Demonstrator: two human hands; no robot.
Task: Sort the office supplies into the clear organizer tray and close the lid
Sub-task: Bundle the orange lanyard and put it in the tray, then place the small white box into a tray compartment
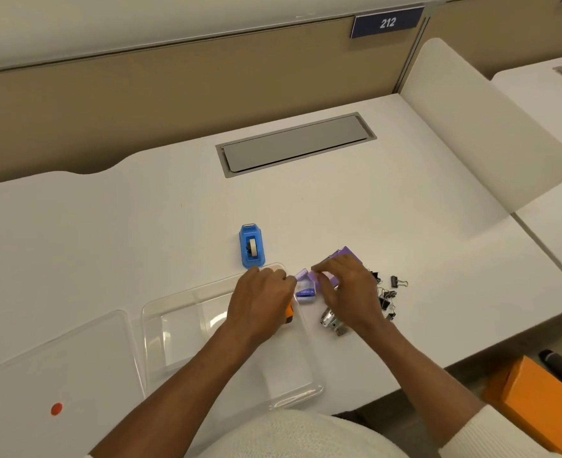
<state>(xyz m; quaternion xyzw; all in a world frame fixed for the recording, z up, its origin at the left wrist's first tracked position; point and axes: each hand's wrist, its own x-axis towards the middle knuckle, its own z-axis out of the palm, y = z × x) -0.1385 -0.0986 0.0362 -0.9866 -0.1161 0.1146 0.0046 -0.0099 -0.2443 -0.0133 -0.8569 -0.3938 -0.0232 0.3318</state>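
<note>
The clear organizer tray lies open on the white desk, its clear lid flat to its left. My left hand hovers over the tray's far right corner, covering an orange item; whether it grips that item is hidden. My right hand closes on a purple box just right of the tray. A small purple-and-white piece sits between my hands. Black binder clips are scattered to the right, and a metal stapler-like piece lies under my right wrist. A blue tape dispenser stands behind the tray.
A grey cable hatch is set into the desk further back. A white side divider rises on the right. An orange box sits on the floor past the desk's front right edge. A red dot sticker marks the lid.
</note>
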